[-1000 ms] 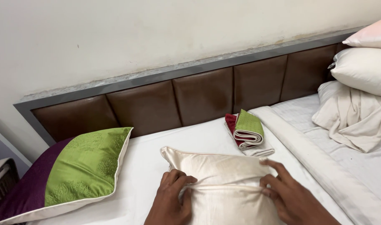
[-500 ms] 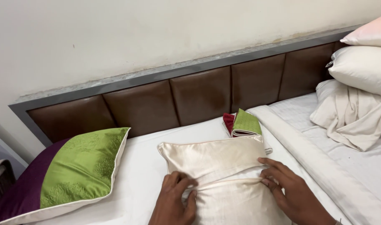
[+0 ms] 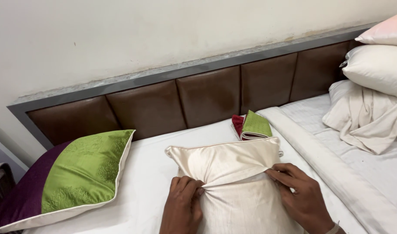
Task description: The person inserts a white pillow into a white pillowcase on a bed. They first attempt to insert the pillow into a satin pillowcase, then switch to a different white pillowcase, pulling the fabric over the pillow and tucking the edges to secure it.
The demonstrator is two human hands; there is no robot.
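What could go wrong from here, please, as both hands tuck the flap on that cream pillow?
1. The left hand and right hand pinch the flap of the cream pillow from opposite sides; uneven pulling might leave the cover bunched or crooked.
2. The folded green and red cloth lies right behind the pillow's far corner, so pushing the pillow forward could knock it out of its fold.
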